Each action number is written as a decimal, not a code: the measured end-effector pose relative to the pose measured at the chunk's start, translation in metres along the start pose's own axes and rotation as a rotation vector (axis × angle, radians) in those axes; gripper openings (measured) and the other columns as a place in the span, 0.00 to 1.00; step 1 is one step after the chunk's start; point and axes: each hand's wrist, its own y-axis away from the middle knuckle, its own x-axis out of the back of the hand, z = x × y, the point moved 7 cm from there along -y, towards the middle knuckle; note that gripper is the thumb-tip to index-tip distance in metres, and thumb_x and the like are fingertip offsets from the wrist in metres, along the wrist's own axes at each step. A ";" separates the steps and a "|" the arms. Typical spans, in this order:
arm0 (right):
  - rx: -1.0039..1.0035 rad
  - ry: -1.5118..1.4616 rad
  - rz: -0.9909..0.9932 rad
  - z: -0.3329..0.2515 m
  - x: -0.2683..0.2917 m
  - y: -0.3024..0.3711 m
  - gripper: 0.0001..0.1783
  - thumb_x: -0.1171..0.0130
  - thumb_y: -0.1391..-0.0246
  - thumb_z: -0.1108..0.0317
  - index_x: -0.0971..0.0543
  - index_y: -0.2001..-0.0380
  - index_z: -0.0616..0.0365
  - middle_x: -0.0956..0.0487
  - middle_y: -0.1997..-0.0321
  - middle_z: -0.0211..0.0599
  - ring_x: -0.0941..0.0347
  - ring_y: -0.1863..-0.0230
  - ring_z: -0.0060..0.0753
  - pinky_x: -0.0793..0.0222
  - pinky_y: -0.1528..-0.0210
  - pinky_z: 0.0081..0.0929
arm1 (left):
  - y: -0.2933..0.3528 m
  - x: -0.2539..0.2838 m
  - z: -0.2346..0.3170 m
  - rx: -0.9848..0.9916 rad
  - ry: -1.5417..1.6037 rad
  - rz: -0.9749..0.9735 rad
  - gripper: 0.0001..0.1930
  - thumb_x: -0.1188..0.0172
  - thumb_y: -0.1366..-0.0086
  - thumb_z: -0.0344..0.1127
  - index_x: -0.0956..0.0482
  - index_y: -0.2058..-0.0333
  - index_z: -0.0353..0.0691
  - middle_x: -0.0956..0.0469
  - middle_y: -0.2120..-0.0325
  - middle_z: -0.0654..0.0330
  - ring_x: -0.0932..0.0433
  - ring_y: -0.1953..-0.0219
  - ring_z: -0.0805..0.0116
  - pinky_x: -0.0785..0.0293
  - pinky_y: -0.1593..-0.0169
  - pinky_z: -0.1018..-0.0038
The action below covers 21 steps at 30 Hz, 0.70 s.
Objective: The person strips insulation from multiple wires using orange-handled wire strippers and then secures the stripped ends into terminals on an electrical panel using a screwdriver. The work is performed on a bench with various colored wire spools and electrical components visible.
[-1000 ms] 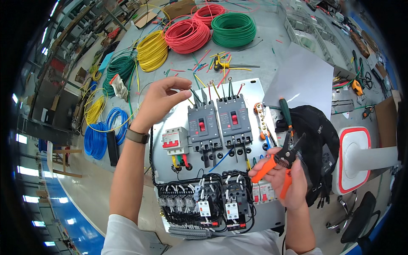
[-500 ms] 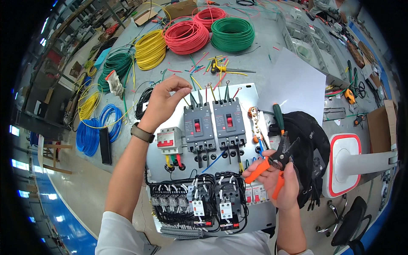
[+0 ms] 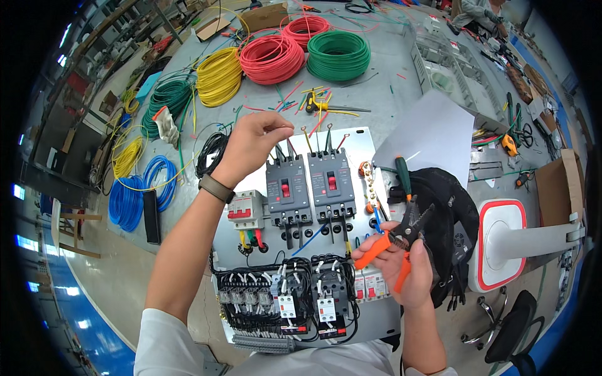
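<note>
My left hand (image 3: 258,143) reaches over the top of the left grey circuit breaker (image 3: 288,191). Its thumb and forefinger are closed on a thin wire (image 3: 291,145) that rises from the breaker's upper terminals; the wire's tip is hidden by the fingers. Beside it, the right grey breaker (image 3: 332,183) has short wires with ring terminals standing up. My right hand (image 3: 407,276) is wrapped round the orange handles of black wire strippers (image 3: 411,229), jaws pointing up and away. Both breakers are mounted on a metal panel (image 3: 251,266).
A small white breaker (image 3: 245,210) and black-wired contactors (image 3: 285,294) share the panel. Behind it lie red (image 3: 271,58), yellow (image 3: 218,74) and green wire coils (image 3: 338,56), wire scraps and a yellow-handled tool (image 3: 313,103). A black bag (image 3: 439,194) and green-handled screwdriver (image 3: 403,175) sit at the right.
My left hand has moved right and its fingers have closed over the left breaker's wires. My right hand still holds the strippers. The whole view has shifted slightly.
</note>
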 end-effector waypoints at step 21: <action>0.021 0.017 -0.006 -0.003 -0.002 0.002 0.36 0.62 0.23 0.42 0.36 0.32 0.64 0.19 0.45 0.59 0.19 0.42 0.59 0.28 0.34 0.55 | -0.014 -0.023 0.043 -0.165 -0.251 -0.038 0.12 0.33 0.30 0.37 0.13 0.59 0.31 0.13 0.65 0.53 0.15 0.63 0.64 0.22 0.58 0.68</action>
